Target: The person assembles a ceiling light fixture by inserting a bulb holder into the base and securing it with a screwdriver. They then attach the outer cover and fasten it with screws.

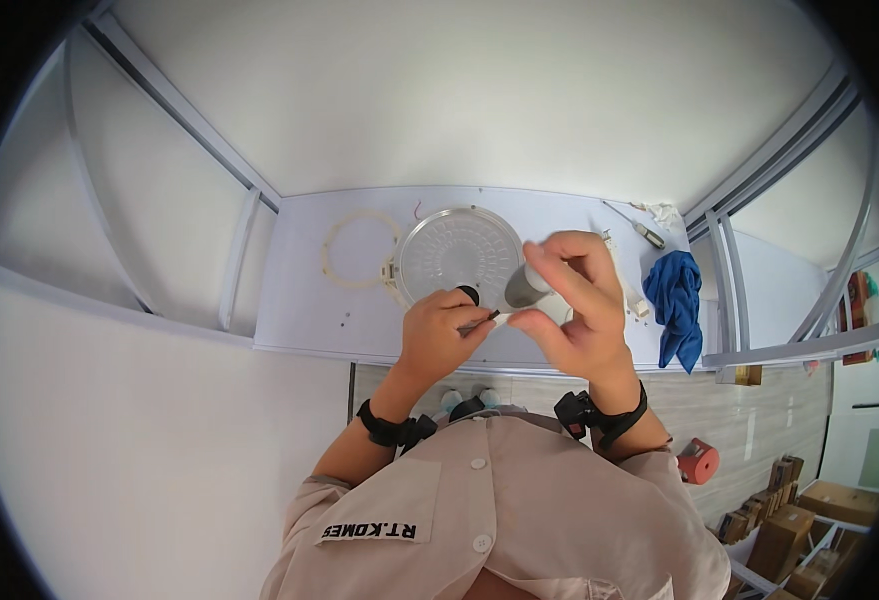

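A white ring (pixel 361 250) lies flat on the white table (pixel 299 300), well left of the fingers, with small screws (pixel 345 321) scattered just below it. A round grey disc (pixel 456 252) sits just behind the fingers. A screwdriver (pixel 635 226) lies beyond and to the right of the fingers, near a white rag (pixel 663 212). A blue cloth (pixel 678 300) is bunched to the right. Cardboard boxes (pixel 789 520) stand on the floor, far lower right, with a red roll (pixel 697 461) nearer
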### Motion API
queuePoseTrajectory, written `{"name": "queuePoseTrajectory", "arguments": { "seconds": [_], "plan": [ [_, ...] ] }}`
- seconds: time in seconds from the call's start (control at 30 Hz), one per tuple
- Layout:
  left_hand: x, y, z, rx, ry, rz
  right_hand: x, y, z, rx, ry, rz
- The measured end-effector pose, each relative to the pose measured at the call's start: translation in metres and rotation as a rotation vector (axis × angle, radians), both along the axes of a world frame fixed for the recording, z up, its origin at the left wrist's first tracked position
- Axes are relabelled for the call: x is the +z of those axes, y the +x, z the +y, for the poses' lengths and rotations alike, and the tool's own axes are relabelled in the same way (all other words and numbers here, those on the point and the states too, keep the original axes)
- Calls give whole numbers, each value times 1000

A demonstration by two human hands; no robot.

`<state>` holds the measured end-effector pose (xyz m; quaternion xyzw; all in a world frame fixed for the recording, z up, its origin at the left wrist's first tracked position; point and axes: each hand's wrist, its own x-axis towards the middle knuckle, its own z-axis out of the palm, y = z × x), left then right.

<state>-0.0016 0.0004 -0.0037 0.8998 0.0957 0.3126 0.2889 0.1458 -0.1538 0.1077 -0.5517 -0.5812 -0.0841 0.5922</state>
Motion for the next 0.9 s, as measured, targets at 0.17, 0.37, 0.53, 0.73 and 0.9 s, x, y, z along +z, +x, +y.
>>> {"name": "queuePoseTrajectory", "arguments": {
  "seconds": [0.17,0.37,0.53,0.73,0.9],
  "plan": [
    [-1,0,0,-9,5,8,7,-7,5,35,-7,107],
    [0,2,-4,5,-20,17,-12,3,2,-85,44,-64],
    [-1,0,-2,-3,-17,7,7,-6,5,55,6,78],
    [-1,0,-2,0,-16,21,-1,2,4,132,-36,42],
    [-3,0,0,2,-14,35,-12,0,17,72,46,-34]
  ]
}}
